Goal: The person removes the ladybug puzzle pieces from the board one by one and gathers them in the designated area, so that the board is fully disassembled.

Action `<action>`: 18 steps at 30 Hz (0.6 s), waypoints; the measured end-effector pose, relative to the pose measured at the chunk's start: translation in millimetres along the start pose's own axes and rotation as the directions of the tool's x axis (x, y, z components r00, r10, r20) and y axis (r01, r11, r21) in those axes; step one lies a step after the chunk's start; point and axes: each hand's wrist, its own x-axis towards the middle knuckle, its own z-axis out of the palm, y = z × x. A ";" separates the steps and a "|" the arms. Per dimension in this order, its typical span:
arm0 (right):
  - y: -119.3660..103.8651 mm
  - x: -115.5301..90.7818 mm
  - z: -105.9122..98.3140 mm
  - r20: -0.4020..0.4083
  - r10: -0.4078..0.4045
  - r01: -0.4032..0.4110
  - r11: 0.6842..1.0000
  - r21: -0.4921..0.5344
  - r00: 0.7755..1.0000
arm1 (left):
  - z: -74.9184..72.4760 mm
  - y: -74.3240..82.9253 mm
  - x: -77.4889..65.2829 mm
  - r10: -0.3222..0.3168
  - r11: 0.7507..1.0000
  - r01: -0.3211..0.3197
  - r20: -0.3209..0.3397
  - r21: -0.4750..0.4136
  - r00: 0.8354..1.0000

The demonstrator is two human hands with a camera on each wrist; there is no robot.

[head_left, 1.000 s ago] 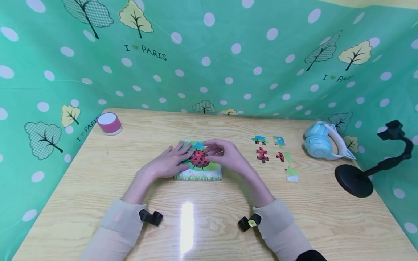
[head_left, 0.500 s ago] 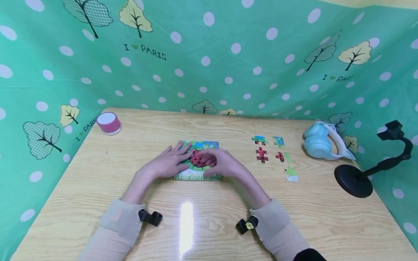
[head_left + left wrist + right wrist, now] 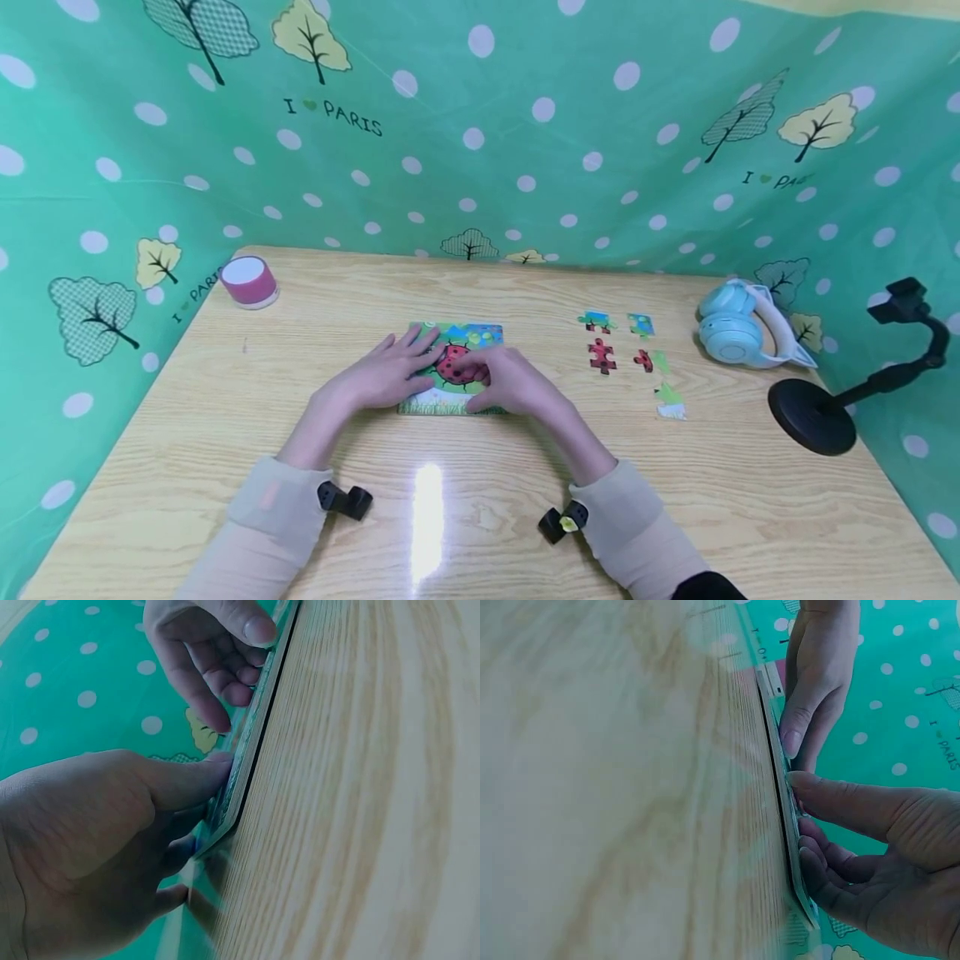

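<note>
Across the tabletop [image 3: 322, 321], I'm seeing the ladybug puzzle [image 3: 450, 396] lying near the middle, its picture looking mostly there, though both grips are hiding parts. The left grip [image 3: 384, 372] is resting flat on its left side, fingers spread, grasping nothing. The right grip [image 3: 513, 381] is touching the right side, half-curled; I can't tell whether it's pinching anything. At least five loose pieces [image 3: 602, 357] are lying unplaced to the right, so I'm judging the work unfinished.

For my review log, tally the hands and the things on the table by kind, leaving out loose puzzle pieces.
Left hand and right hand: 2
Ladybug puzzle: 1
Headphones: 1 pair
Black stand: 1
Pink-and-white cylinder: 1
Total: 6
</note>
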 end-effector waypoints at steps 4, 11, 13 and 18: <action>-0.6 -0.2 0.2 0.006 0.011 -0.011 1.000 -0.009 1.000 | 0.5 0.1 -0.1 0.000 1.000 0.000 -0.004 0.000 1.000; 0.6 1.0 0.6 0.017 -0.026 0.026 1.000 -0.009 1.000 | 0.4 0.2 -0.9 -0.002 1.000 0.002 -0.002 -0.006 1.000; 1.1 0.7 0.6 0.016 -0.043 0.043 0.999 -0.013 0.999 | 0.3 0.3 -0.9 -0.002 1.000 0.002 -0.003 -0.009 1.000; 2.2 -1.2 1.2 0.008 -0.065 0.065 0.998 -0.022 0.998 | 0.3 0.4 -0.7 -0.003 1.000 0.003 -0.005 -0.011 1.000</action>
